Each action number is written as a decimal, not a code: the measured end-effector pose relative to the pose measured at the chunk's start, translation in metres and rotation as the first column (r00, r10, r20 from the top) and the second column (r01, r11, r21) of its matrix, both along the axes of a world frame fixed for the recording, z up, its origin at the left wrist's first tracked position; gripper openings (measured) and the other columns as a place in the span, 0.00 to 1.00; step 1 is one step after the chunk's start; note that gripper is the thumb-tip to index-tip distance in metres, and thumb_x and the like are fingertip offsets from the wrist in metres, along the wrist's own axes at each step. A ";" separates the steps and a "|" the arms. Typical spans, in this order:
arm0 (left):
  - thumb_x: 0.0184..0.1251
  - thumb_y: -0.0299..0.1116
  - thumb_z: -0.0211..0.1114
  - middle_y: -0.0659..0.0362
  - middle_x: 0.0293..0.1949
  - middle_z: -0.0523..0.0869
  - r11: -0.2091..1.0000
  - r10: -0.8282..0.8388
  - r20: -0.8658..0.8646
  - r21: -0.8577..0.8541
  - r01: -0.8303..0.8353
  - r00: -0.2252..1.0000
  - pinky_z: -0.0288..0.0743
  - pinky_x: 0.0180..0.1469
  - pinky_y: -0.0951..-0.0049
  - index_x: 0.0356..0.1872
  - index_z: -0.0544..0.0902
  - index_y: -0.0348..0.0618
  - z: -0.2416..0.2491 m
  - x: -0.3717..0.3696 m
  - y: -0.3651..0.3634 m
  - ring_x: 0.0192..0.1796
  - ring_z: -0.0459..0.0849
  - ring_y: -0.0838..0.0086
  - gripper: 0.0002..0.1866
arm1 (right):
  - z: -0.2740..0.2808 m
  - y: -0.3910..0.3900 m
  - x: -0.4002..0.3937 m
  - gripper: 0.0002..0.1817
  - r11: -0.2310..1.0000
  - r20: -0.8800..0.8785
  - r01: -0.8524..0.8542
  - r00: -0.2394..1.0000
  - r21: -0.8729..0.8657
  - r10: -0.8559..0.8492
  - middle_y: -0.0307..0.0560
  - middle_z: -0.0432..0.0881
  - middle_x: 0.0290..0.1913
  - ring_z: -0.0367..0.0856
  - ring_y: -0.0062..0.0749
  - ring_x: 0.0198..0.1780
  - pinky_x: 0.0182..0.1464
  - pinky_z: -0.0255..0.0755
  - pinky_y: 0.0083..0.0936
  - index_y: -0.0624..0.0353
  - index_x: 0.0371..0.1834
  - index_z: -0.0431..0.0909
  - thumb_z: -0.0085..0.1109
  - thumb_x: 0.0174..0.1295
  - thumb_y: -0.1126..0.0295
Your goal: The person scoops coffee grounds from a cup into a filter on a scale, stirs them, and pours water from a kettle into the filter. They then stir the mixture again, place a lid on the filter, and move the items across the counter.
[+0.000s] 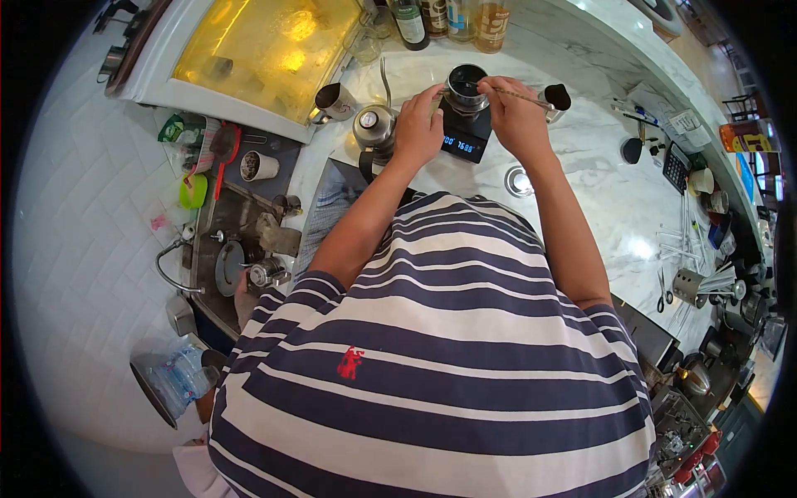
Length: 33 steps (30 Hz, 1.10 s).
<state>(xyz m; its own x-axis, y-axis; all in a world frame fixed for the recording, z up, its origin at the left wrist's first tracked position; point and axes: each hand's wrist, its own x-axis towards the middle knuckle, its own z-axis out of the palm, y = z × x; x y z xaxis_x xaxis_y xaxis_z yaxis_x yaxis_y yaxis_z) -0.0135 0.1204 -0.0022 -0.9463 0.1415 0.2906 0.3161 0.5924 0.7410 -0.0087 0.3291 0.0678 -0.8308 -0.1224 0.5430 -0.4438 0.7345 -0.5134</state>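
Observation:
A round vessel with dark contents [467, 81] stands on a black digital scale [466, 137] with a lit blue display. My left hand [419, 123] is at the vessel's left side, its fingers curled against the rim or handle. My right hand [516, 116] pinches a thin metal spoon [519, 95], one end of which reaches into the vessel. Left of my left hand stands a gooseneck kettle [374, 126]. Beyond it is a metal pitcher [335, 101]. Another pitcher [554, 98] is just right of my right hand.
Bottles [461, 21] line the back of the marble counter [598, 191]. A small round metal dish [520, 181] lies near my right forearm. The sink [228, 232] is at left, where another person's hand [246, 300] shows. Scissors [663, 290] and a utensil holder [689, 286] are at right.

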 end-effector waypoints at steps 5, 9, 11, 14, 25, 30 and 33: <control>0.72 0.24 0.65 0.51 0.61 0.87 1.000 -0.003 0.011 0.002 0.003 1.000 0.74 0.69 0.53 0.73 0.78 0.50 0.001 0.002 0.001 0.64 0.82 0.50 0.28 | -0.003 0.011 -0.009 0.11 0.999 0.009 0.032 0.999 -0.031 -0.032 0.48 0.92 0.49 0.88 0.49 0.54 0.58 0.77 0.42 0.61 0.47 0.88 0.59 0.80 0.68; 0.72 0.24 0.65 0.51 0.61 0.87 1.000 0.000 0.022 0.010 0.000 1.000 0.73 0.70 0.53 0.74 0.78 0.50 0.000 0.001 0.000 0.64 0.82 0.50 0.29 | 0.002 0.007 -0.001 0.11 0.999 0.043 0.025 0.999 -0.021 -0.024 0.47 0.92 0.49 0.88 0.49 0.54 0.58 0.77 0.42 0.62 0.47 0.88 0.58 0.80 0.68; 0.72 0.24 0.65 0.51 0.61 0.87 1.000 -0.002 0.025 0.022 0.001 1.000 0.73 0.70 0.53 0.74 0.77 0.50 -0.002 0.000 0.001 0.64 0.81 0.50 0.29 | 0.000 -0.002 0.000 0.12 1.000 -0.023 0.007 1.000 -0.001 -0.007 0.48 0.92 0.49 0.88 0.50 0.53 0.58 0.77 0.41 0.62 0.45 0.89 0.58 0.80 0.68; 0.72 0.24 0.64 0.51 0.62 0.87 1.000 0.001 0.040 0.027 -0.002 0.999 0.73 0.70 0.52 0.74 0.77 0.50 0.002 0.002 0.002 0.65 0.81 0.50 0.29 | 0.000 0.003 -0.007 0.11 0.999 -0.070 0.026 0.997 0.018 -0.025 0.48 0.92 0.48 0.88 0.50 0.53 0.57 0.77 0.41 0.62 0.46 0.88 0.59 0.80 0.68; 0.72 0.23 0.64 0.50 0.61 0.87 0.998 -0.017 0.038 0.055 0.015 0.999 0.74 0.69 0.52 0.74 0.76 0.49 -0.002 0.001 0.002 0.64 0.82 0.50 0.29 | 0.001 0.004 -0.006 0.11 0.999 -0.024 0.026 0.999 -0.026 -0.027 0.49 0.92 0.47 0.88 0.51 0.52 0.58 0.77 0.41 0.63 0.45 0.88 0.59 0.80 0.68; 0.72 0.23 0.64 0.50 0.61 0.87 0.998 -0.016 0.044 0.060 0.013 0.999 0.74 0.70 0.52 0.74 0.76 0.49 0.000 0.001 0.001 0.64 0.82 0.50 0.29 | 0.003 0.011 -0.003 0.10 0.999 0.040 0.029 0.999 -0.046 -0.028 0.49 0.92 0.47 0.88 0.51 0.52 0.58 0.77 0.42 0.62 0.46 0.88 0.60 0.79 0.68; 0.72 0.23 0.64 0.49 0.63 0.85 0.998 -0.030 0.032 0.064 0.028 0.999 0.74 0.70 0.52 0.75 0.76 0.48 -0.001 0.002 0.001 0.64 0.82 0.50 0.29 | 0.007 0.008 0.001 0.09 0.997 0.025 0.045 0.999 -0.067 -0.044 0.48 0.92 0.48 0.88 0.49 0.53 0.59 0.76 0.44 0.60 0.47 0.88 0.62 0.78 0.67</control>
